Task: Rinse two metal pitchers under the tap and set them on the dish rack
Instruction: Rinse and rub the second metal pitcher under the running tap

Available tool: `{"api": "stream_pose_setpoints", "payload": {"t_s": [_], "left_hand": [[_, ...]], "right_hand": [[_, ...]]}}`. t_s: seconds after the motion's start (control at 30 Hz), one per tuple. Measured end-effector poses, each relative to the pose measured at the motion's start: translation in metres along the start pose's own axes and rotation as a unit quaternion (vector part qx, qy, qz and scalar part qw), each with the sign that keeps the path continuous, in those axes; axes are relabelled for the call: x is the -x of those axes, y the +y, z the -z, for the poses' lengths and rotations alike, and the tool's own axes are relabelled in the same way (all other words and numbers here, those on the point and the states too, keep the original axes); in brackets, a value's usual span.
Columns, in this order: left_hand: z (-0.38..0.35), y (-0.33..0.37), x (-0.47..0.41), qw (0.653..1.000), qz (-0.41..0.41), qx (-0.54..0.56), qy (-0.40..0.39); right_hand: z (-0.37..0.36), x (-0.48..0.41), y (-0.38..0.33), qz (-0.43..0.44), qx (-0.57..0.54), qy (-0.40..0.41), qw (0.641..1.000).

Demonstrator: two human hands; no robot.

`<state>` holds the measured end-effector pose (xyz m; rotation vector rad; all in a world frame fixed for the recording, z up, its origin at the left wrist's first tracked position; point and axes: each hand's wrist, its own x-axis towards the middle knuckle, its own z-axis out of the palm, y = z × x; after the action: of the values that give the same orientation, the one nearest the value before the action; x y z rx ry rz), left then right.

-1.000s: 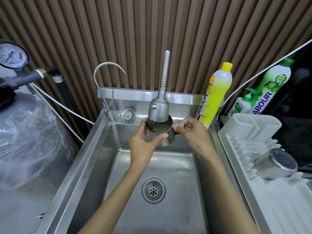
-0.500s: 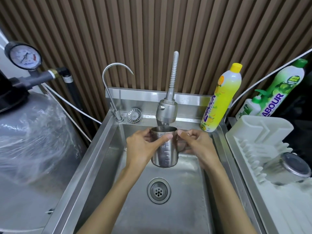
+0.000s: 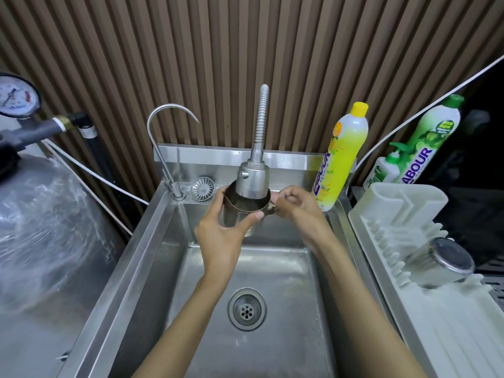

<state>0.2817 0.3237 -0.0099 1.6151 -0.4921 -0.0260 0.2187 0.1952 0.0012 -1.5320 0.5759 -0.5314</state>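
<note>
A steel pitcher (image 3: 231, 216) is held upright over the sink (image 3: 141, 257), its mouth raised around the spray head of the flexible tap (image 3: 252, 178). My left hand (image 3: 222, 233) grips the pitcher's body, thumb across its front. My right hand (image 3: 296, 207) pinches the handle on the pitcher's right side. A second steel pitcher (image 3: 441, 264) lies tipped, base facing me, on the white dish rack (image 3: 436, 323) to the right of the sink.
A thin gooseneck tap (image 3: 166, 132) and a small strainer (image 3: 202, 188) stand at the sink's back left. A yellow soap bottle (image 3: 341, 156) and green bottles (image 3: 425, 148) stand back right. The drain (image 3: 246, 309) sits mid-basin. A wrapped tank (image 3: 41, 227) is left.
Half a second ago the pitcher was lower, under the spray head; both hands have lifted it so the head sits inside its mouth again.
</note>
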Motion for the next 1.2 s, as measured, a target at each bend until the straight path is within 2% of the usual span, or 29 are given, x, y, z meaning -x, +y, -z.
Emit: {"api": "stream_pose_setpoints", "payload": {"t_s": [0.07,0.13,0.23,0.3,0.4,0.57,0.63,0.7,0.77,0.87,0.97,1.1,1.2], "left_hand": [[0.007,0.003,-0.003,0.997,-0.05,-0.055,0.015],[0.014,0.004,-0.007,0.991,-0.071,-0.115,-0.004],[0.025,0.002,-0.014,0.987,-0.001,-0.151,-0.062],[0.029,-0.004,-0.016,0.985,0.062,-0.128,-0.098],[0.026,-0.012,-0.012,0.98,0.121,-0.084,-0.131],[0.011,-0.021,-0.009,0.964,0.151,0.085,-0.201],[0.006,-0.026,-0.012,0.956,0.145,0.129,-0.22],[0.003,-0.029,-0.016,0.954,0.145,0.162,-0.208],[-0.001,-0.027,-0.017,0.962,0.128,0.168,-0.173],[0.001,-0.027,-0.016,0.987,0.054,0.111,-0.105],[0.01,-0.025,-0.012,0.997,-0.036,0.005,-0.067],[0.018,-0.014,-0.01,0.981,-0.152,-0.099,-0.063],[0.023,-0.008,-0.01,0.973,-0.163,-0.152,-0.059]], "right_hand": [[-0.004,-0.001,0.008,-0.026,-0.049,-0.031,0.998],[-0.007,0.003,0.011,-0.046,-0.059,-0.04,0.996],[-0.01,0.009,0.012,-0.07,-0.017,-0.011,0.997],[-0.009,0.013,0.009,-0.073,0.059,0.026,0.995],[-0.004,0.019,-0.006,-0.053,0.212,0.063,0.974],[0.001,0.034,-0.042,0.031,0.361,0.118,0.925],[0.0,0.037,-0.045,0.061,0.376,0.134,0.915],[-0.001,0.034,-0.039,0.067,0.335,0.129,0.931],[0.001,0.025,-0.026,0.069,0.214,0.109,0.968],[0.004,0.011,-0.007,0.059,0.085,0.053,0.993],[0.0,0.0,0.014,0.012,-0.012,-0.011,1.0],[-0.012,0.0,0.036,-0.022,-0.162,-0.075,0.984],[-0.015,0.005,0.039,-0.034,-0.154,-0.077,0.984]]}}
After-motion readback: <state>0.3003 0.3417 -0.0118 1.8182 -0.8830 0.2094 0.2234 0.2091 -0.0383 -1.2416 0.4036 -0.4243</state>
